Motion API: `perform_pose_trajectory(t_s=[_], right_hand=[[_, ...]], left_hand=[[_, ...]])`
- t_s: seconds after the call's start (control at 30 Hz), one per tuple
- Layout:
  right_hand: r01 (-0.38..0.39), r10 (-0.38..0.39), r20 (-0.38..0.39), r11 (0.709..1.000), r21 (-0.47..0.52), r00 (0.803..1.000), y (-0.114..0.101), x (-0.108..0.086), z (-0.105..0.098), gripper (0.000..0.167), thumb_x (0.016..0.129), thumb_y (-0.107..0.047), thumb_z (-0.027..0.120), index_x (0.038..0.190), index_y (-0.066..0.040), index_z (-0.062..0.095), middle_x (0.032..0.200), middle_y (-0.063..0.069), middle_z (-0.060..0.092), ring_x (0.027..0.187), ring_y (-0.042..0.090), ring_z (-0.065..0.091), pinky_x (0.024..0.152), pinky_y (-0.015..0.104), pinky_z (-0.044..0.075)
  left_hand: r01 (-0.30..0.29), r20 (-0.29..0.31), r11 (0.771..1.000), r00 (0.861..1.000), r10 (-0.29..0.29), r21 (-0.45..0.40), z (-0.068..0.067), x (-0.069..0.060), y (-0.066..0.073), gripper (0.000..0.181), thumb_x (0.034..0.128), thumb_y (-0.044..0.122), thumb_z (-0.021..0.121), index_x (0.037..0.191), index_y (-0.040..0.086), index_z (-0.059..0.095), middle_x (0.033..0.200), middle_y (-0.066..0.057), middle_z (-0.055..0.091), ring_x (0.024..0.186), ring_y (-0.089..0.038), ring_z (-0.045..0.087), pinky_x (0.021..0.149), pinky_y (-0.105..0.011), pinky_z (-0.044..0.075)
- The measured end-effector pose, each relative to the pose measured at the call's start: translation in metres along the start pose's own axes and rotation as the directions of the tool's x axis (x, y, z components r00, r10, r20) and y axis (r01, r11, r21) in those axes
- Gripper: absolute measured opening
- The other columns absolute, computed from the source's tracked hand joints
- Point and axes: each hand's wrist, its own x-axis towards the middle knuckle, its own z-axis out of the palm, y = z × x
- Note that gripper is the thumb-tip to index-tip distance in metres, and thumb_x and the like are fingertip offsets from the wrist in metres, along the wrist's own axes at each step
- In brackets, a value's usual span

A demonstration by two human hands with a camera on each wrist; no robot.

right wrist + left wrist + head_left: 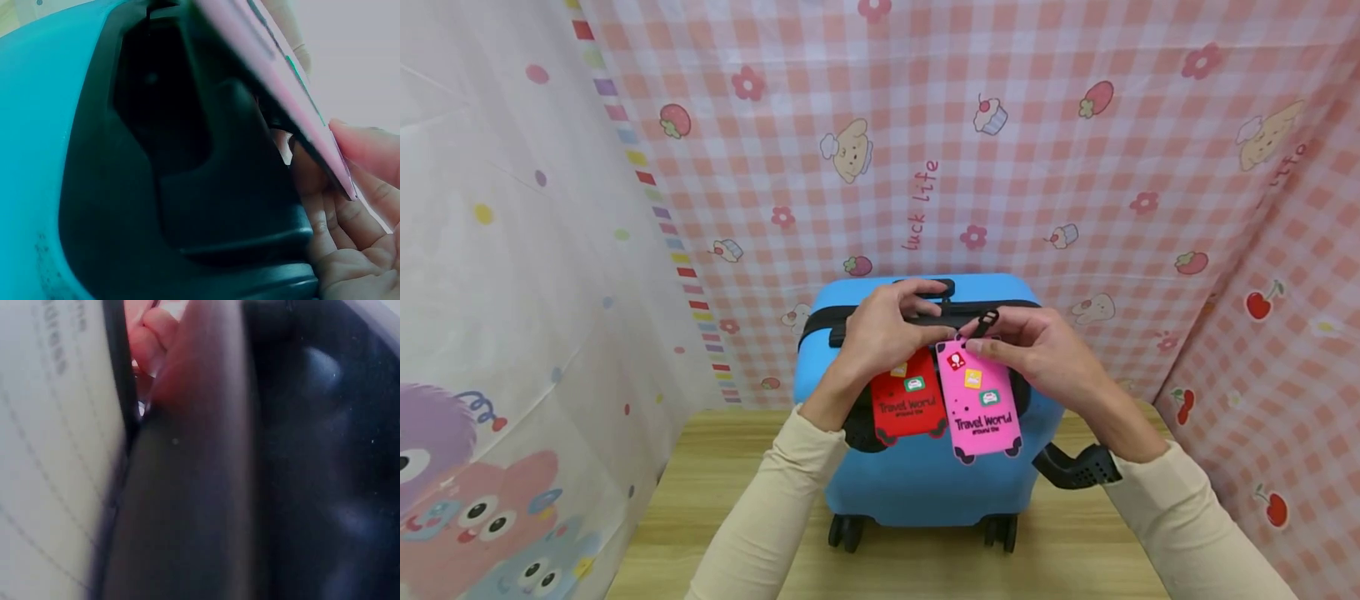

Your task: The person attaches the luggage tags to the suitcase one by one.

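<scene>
A pink luggage tag hangs at a slant in front of the blue suitcase. My right hand pinches its top edge between thumb and fingers; the tag's black strap buckle sticks up there. In the right wrist view the pink tag shows edge-on, with fingers at its end. My left hand is over the suitcase top, its thumb reaching the pink tag's upper corner; whether it pinches anything is hidden. Below it hangs a red luggage tag, partly covered by the hand.
The suitcase stands on a wood-grain surface, its wheels at the bottom. A black strap crosses its top near the black handle. Patterned cloth hangs behind and at both sides. A black wrist device sits by the right sleeve.
</scene>
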Motion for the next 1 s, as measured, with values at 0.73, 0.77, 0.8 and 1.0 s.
perform_pose_trajectory(t_s=[0.73,0.77,0.8,1.0], right_hand=[[0.018,-0.018,0.002,0.999,-0.050,1.000,0.003,0.000,-0.002,0.020,0.098,-0.014,0.063,0.114,-0.005,0.070,0.111,0.010,0.070,0.089,0.021,0.069,0.075,0.033,0.059],[0.021,-0.021,0.003,0.999,-0.050,1.000,0.003,0.000,-0.002,0.020,0.098,-0.014,0.063,0.114,-0.005,0.070,0.112,0.010,0.070,0.089,0.022,0.069,0.075,0.033,0.059],[0.025,-0.025,0.002,0.999,-0.049,1.000,0.003,0.000,-0.002,0.020,0.098,-0.014,0.063,0.114,-0.005,0.070,0.111,0.011,0.070,0.089,0.022,0.069,0.075,0.033,0.059],[0.042,-0.043,-0.017,0.998,-0.037,0.999,0.004,-0.001,-0.003,0.021,0.098,-0.014,0.063,0.116,-0.004,0.070,0.111,0.011,0.070,0.092,0.021,0.068,0.077,0.032,0.058]], left_hand=[[0.009,-0.174,0.996,0.985,0.007,0.092,0.009,0.002,0.001,0.015,0.0908,0.031,0.073,0.102,0.024,0.078,0.088,0.008,0.076,0.088,-0.009,0.066,0.086,-0.038,0.043],[0.005,-0.178,0.996,0.984,0.012,0.091,0.009,0.002,0.001,0.014,0.0910,0.031,0.072,0.101,0.024,0.078,0.087,0.008,0.076,0.086,-0.008,0.065,0.086,-0.038,0.043],[-0.001,-0.181,0.996,0.983,0.018,0.090,0.009,0.002,0.001,0.013,0.0912,0.031,0.072,0.100,0.024,0.077,0.086,0.008,0.075,0.085,-0.008,0.065,0.087,-0.039,0.042],[-0.045,-0.196,0.997,0.979,0.057,0.066,0.010,0.002,0.000,0.011,0.0933,0.029,0.070,0.100,0.022,0.075,0.084,0.007,0.072,0.078,-0.007,0.064,0.086,-0.039,0.042]])
